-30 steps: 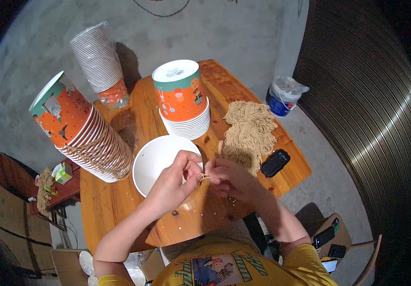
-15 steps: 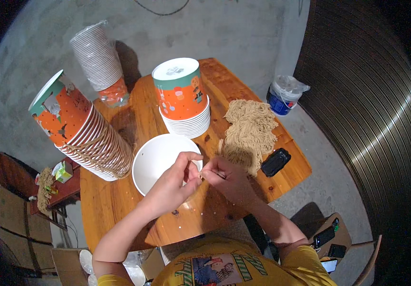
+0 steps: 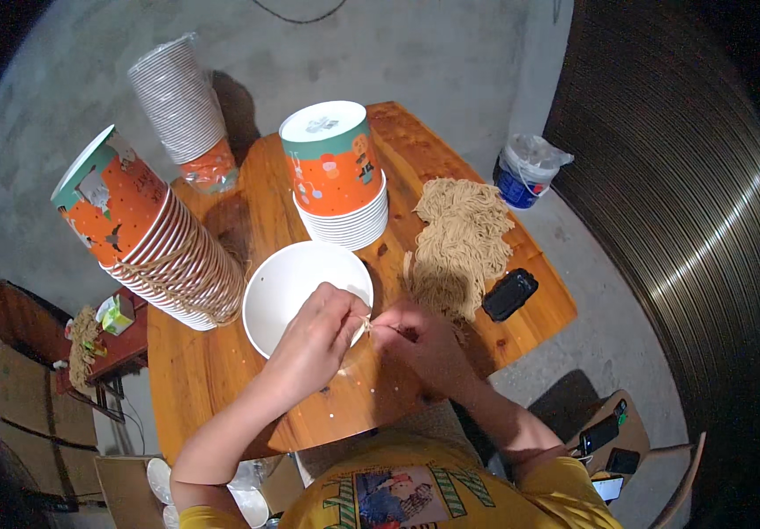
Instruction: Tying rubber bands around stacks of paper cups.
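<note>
Your hands meet close together over the near right part of the white paper tub, the left hand pinching a pale cord and the right hand closed on it from the other side; how the cord loops or crosses between the fingertips is too small to tell. Furthest left on the wooden surface, the stack of orange-and-green paper tubs leans, with cord strands draped over its rims; an elbow or a snagged strand could drag it over. Behind it, the plastic-wrapped tub stack stands tall and slightly tilted, so a hard bump to the surface might topple it. Next, the white paper tub lies mouth up with a small dark hole by its left rim. It looks light, so your left wrist could nudge it sideways; whether the cord is fastened to it, you cannot tell from here. Just beyond stands the upside-down tub stack, near enough that a shoved tub could knock it. Between your hands, uneven pulling could let the thin cord slip. To the right, the tan cord bundle is loosely piled; your right hand could catch strands and tangle them, or push the black plastic tray off the right edge.
</note>
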Demonstrator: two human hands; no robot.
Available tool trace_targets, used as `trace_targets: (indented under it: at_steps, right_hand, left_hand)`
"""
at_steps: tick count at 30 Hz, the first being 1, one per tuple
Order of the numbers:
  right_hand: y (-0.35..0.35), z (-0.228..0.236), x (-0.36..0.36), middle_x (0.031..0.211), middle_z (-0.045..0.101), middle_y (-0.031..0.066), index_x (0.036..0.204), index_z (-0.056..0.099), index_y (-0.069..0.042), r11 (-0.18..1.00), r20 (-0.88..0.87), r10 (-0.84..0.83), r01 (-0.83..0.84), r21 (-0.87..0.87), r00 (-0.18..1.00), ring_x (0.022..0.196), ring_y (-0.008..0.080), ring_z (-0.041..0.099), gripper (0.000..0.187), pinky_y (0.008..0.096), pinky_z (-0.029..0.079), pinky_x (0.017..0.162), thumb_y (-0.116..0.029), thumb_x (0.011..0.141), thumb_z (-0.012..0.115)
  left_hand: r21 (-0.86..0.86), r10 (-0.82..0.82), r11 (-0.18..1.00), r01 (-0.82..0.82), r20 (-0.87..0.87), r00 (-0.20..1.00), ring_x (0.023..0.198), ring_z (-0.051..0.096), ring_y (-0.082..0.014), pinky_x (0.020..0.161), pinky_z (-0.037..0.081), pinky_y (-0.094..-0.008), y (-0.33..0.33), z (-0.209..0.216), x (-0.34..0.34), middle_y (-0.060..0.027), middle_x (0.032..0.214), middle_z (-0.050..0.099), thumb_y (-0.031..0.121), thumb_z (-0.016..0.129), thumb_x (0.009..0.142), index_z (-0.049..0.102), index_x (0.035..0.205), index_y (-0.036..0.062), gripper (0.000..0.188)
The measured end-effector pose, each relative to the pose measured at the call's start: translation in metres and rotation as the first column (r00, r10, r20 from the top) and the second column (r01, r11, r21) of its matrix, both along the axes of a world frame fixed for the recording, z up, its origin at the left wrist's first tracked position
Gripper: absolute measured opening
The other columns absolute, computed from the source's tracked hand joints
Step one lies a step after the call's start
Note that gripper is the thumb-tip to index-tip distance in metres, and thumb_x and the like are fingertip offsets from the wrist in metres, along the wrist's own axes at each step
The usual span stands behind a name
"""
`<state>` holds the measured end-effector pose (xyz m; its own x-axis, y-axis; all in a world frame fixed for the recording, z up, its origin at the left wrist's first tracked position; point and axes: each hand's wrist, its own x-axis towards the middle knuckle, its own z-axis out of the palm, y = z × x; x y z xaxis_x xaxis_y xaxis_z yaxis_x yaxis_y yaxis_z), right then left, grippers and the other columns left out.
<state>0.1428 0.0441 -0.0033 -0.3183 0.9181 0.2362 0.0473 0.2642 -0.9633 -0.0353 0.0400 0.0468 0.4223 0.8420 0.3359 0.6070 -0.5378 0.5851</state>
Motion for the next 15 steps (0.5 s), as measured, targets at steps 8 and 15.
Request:
trace_targets:
  at_steps: [8, 15]
  right_hand:
    - [-0.005, -0.001, 0.003, 0.075, 0.059, 0.0007, 0.085, 0.062, -0.002, 0.999, 0.066, 0.012, -0.008, -0.050, 0.998, 0.069, 0.0080, 0.053, 0.014, 0.0237, 0.044, 0.064, -0.016, 0.088, 0.058]
    - [-0.007, -0.021, -0.003, 0.076, 0.058, 0.0000, 0.094, 0.061, -0.003, 0.969, -0.075, -0.150, 0.161, 0.186, 0.986, 0.064, 0.0072, 0.051, 0.017, 0.0228, 0.043, 0.058, -0.016, 0.084, 0.065]
  left_hand:
    - [0.040, 0.028, 0.999, -0.028, 0.018, 0.999, 0.085, 0.054, -0.0326, 0.076, 0.045, -0.0373, -0.002, 0.002, 0.001, -0.0156, 0.089, 0.052, 0.003, 0.058, 0.085, 0.053, 0.092, -0.0018, 0.010]
    - [0.005, 0.026, 1.000, -0.027, 0.053, 0.998, 0.083, 0.054, -0.0312, 0.075, 0.045, -0.0355, -0.003, 0.005, 0.004, -0.0148, 0.088, 0.051, 0.003, 0.058, 0.084, 0.054, 0.089, -0.0011, 0.008]
